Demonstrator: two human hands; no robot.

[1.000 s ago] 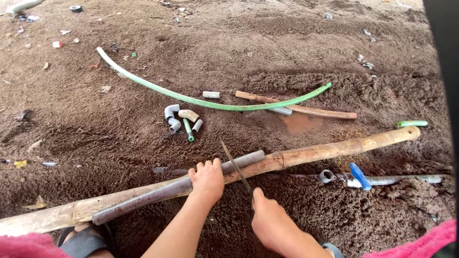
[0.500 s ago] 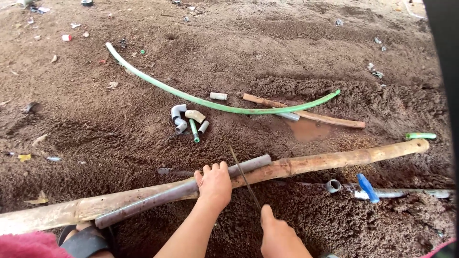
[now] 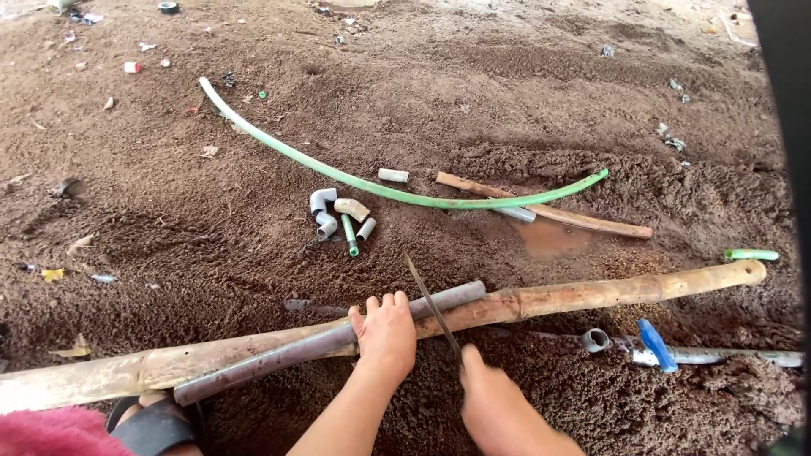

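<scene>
My left hand (image 3: 387, 333) presses a grey plastic pipe (image 3: 270, 358) down onto a long bamboo pole (image 3: 591, 294) that lies across the soil. My right hand (image 3: 492, 404) grips a thin saw blade (image 3: 431, 304), which crosses the grey pipe just to the right of my left hand. The blade's handle end is hidden inside my fist. My sandalled foot (image 3: 152, 422) rests against the pole at the lower left.
A long curved green hose (image 3: 372, 186) lies beyond the pole, with several short pipe elbows and offcuts (image 3: 338, 215) and a brown stick (image 3: 549, 211). A buried pipe with a blue valve handle (image 3: 655, 344) and an open fitting (image 3: 595, 340) sits at the right. Loose brown soil all round.
The blade has slid back and forth across the grey pipe with my right hand. The view has drifted slightly, while my left hand stays on the pipe.
</scene>
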